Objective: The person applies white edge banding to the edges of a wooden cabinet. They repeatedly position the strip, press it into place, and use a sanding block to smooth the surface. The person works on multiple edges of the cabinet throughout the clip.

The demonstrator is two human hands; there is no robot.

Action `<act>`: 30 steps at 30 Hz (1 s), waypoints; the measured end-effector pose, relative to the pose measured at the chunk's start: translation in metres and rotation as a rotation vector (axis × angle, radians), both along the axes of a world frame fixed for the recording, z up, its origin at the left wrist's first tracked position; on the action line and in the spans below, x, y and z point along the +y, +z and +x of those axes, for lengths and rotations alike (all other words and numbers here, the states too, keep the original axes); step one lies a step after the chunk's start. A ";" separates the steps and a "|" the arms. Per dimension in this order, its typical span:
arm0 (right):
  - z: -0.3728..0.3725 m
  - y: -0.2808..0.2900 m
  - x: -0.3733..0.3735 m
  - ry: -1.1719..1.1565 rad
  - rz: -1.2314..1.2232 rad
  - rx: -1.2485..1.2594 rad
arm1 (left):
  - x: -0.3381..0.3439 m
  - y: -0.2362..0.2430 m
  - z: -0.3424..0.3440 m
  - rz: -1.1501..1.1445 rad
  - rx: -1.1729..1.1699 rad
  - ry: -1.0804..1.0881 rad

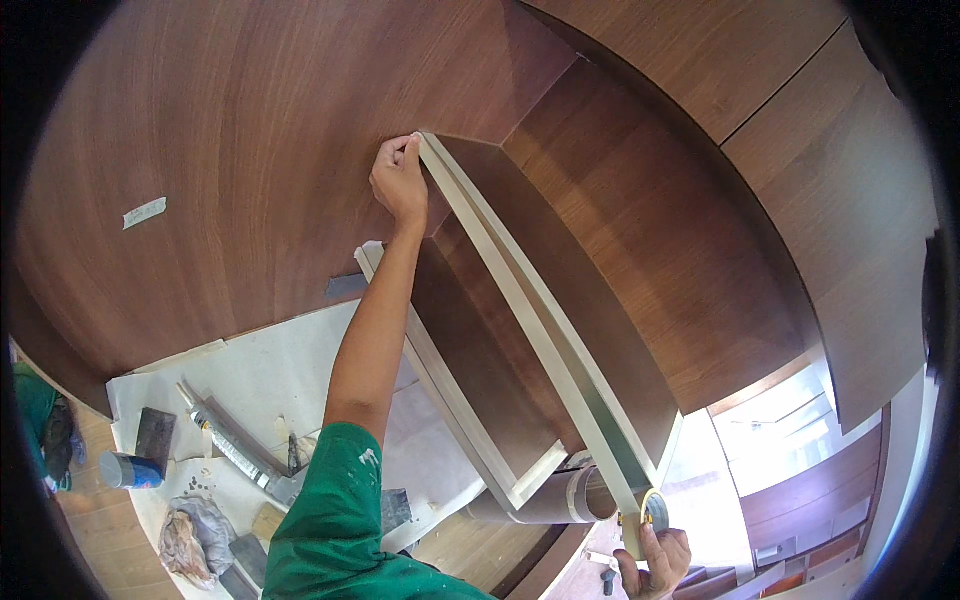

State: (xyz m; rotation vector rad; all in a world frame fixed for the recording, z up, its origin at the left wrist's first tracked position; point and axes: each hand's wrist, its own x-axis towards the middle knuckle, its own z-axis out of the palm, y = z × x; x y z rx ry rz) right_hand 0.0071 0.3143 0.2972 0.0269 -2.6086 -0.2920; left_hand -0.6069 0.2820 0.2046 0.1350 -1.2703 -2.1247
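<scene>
My left hand, at the end of my green-sleeved arm, pinches a pale tape strip at the far upper corner of a brown wooden shelf, against the wood panel. The strip runs down along the shelf's edge to a tape roll, which my right hand grips at lower right. A second board with pale taped edges lies just left and below. A small tape piece is stuck on the left panel.
A caulking gun, a blue-labelled can, a dark block and crumpled rags lie on white sheeting at lower left. A brown cylinder is under the shelves. Wooden panels rise at right. Green fabric shows at far left.
</scene>
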 end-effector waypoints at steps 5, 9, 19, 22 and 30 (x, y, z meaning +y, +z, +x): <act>0.000 0.001 -0.006 -0.026 -0.036 -0.015 | -0.003 -0.001 -0.001 -0.061 -0.019 0.039; 0.001 -0.002 -0.010 -0.020 -0.061 -0.013 | 0.000 0.001 0.001 -0.066 -0.005 0.125; 0.007 0.001 -0.010 -0.032 -0.110 -0.044 | -0.002 -0.015 -0.001 -0.349 0.228 0.172; 0.010 0.013 -0.011 -0.048 -0.159 -0.124 | -0.009 -0.017 0.000 -0.349 0.244 0.090; -0.018 0.042 -0.043 -0.620 -0.328 -0.319 | -0.014 -0.023 0.007 -0.345 0.217 -0.124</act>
